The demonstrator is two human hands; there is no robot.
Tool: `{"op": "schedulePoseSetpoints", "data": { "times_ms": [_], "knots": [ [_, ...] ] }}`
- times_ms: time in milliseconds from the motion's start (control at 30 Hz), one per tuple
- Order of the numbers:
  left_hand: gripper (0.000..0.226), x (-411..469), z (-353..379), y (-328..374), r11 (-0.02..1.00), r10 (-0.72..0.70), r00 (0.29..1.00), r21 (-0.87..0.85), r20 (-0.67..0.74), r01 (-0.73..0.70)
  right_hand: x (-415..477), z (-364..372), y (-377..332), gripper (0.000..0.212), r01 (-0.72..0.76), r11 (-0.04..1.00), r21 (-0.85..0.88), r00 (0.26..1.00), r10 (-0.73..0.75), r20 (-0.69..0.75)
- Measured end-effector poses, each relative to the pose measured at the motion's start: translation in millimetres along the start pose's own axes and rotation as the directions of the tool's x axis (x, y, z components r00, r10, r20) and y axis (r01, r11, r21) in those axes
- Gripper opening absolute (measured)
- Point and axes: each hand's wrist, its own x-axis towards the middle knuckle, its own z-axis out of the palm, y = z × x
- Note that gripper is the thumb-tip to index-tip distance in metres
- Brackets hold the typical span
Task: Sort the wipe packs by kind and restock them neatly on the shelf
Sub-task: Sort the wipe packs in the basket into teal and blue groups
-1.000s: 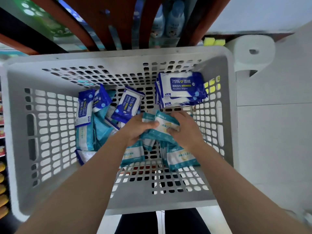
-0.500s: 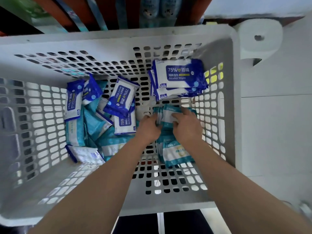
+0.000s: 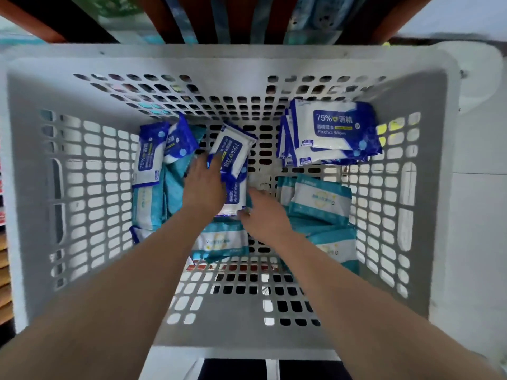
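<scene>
Wipe packs of two kinds lie inside a white perforated basket (image 3: 33, 187), seen from above. Left hand (image 3: 203, 185) rests flat on the loose packs near the basket's middle, fingers spread and extended; its fingertips touch a blue-and-white alcohol wipe pack (image 3: 233, 152) that lies tilted over another pack of the same kind. No closed grip on it is visible. Right hand (image 3: 264, 212) lies just beside the left, fingers loosely open, thumb touching the lower edge of the second blue-and-white pack (image 3: 236, 197). It clamps nothing that can be seen.

Below the two hands a teal pack (image 3: 219, 241) lies flat on the basket floor. To the right of the right hand, a stack of teal packs (image 3: 319, 201) sits against the right wall, partly covered by the forearm. Beyond that stack, in the far right corner, a pile of blue-and-white alcohol wipe packs (image 3: 332, 133) lies face up, roughly squared. At the left side, further blue-and-white packs (image 3: 149, 154) lean over a mixed heap of teal packs (image 3: 146, 204), unsorted.

Past the basket's far rim, shelf uprights (image 3: 170, 20) in dark orange show, blurred; the goods there cannot be made out.
</scene>
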Motion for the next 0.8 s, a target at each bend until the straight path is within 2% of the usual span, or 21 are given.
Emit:
{"op": "schedulePoseSetpoints", "data": {
  "times_ms": [100,200,267,300,367,467,533,600,667,800],
  "knots": [
    [0.074,21,-1,6,0.995,-0.096,0.995,-0.013,0.014,0.096,21,18,-8,0.038,-0.101,0.976,0.192,0.991,0.115,-0.064],
    [0.079,28,-1,12,0.988,-0.155,0.988,-0.022,-0.025,0.155,33,25,-12,0.039,-0.148,0.952,0.269,0.971,0.191,-0.141],
    [0.071,32,2,12,0.977,-0.141,0.99,-0.162,-0.013,0.137,37,27,-12,0.042,-0.166,0.914,0.369,0.957,0.239,-0.164],
    [0.06,32,2,12,0.956,-0.133,0.991,-0.264,0.012,0.132,39,26,-11,0.042,-0.18,0.894,0.411,0.95,0.267,-0.164],
    [0.034,30,-2,13,0.862,-0.16,0.985,-0.477,0.067,0.172,40,22,-9,0.037,-0.208,0.854,0.477,0.943,0.304,-0.135],
    [0.012,22,-14,17,0.647,-0.249,0.955,-0.705,0.164,0.29,35,10,-10,0.035,-0.217,0.778,0.59,0.933,0.344,-0.11],
    [0.006,13,-19,18,0.523,-0.304,0.926,-0.774,0.223,0.357,28,1,-8,0.026,-0.176,0.697,0.696,0.914,0.378,-0.148],
    [0.007,3,-22,18,0.354,-0.387,0.872,-0.826,0.298,0.439,24,-8,-5,0.015,-0.124,0.594,0.795,0.892,0.418,-0.173],
    [0.008,-7,-23,16,0.219,-0.439,0.813,-0.833,0.381,0.508,22,-15,-5,0.014,-0.104,0.515,0.851,0.877,0.452,-0.166],
    [0.011,-15,-27,16,0.148,-0.438,0.773,-0.812,0.458,0.565,23,-22,-8,0.021,-0.093,0.385,0.918,0.874,0.473,-0.11]
  ]
}}
